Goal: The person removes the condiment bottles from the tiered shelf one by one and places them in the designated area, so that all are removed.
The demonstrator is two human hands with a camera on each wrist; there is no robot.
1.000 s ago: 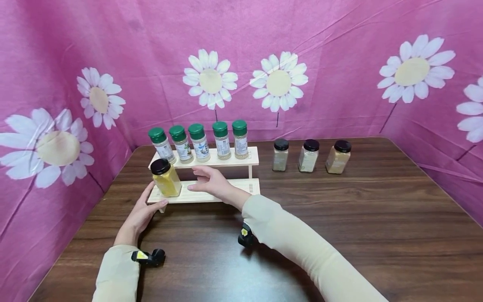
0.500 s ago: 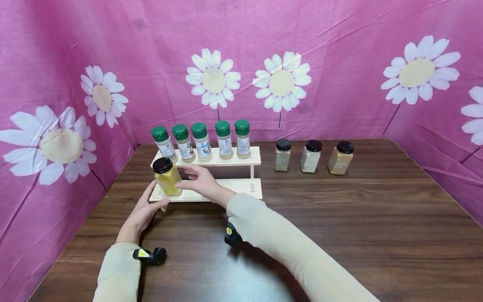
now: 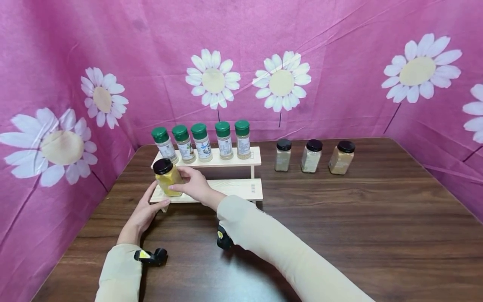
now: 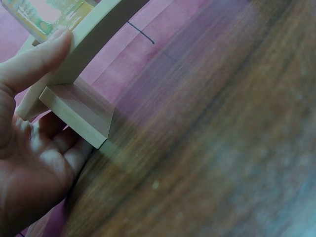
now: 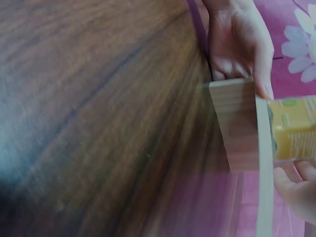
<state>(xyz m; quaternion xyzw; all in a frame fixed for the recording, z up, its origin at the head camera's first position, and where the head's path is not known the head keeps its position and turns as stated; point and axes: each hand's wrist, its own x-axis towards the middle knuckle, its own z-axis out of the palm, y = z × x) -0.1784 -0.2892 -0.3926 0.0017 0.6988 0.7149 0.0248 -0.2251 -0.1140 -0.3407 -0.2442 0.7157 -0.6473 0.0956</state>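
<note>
A jar of yellow spice (image 3: 167, 179) with a black lid stands at the left end of the lower shelf of a two-tier wooden rack (image 3: 237, 189). My right hand (image 3: 194, 184) holds the jar from its right side, thumb in front and fingers behind. At the rack's left end, my left hand (image 3: 145, 214) grips the shelf. Its thumb (image 4: 52, 52) lies along the shelf edge beside the jar, and the other fingers pass behind the rack's leg (image 4: 81, 111), partly hidden. In the right wrist view the jar's label (image 5: 298, 131) shows close above my right fingers.
Several green-capped shakers (image 3: 203, 147) line the upper shelf. To the right of the rack, three black-lidded jars stand apart on the brown table (image 3: 339, 218): a grey-brown one (image 3: 282, 159), a pale one (image 3: 310, 160) and a tan one (image 3: 341, 161). A pink flowered cloth (image 3: 332, 105) hangs behind.
My right hand has moved left along the lower shelf and closed its thumb and fingers on the yellow jar. The left hand keeps its grip on the rack's end.
</note>
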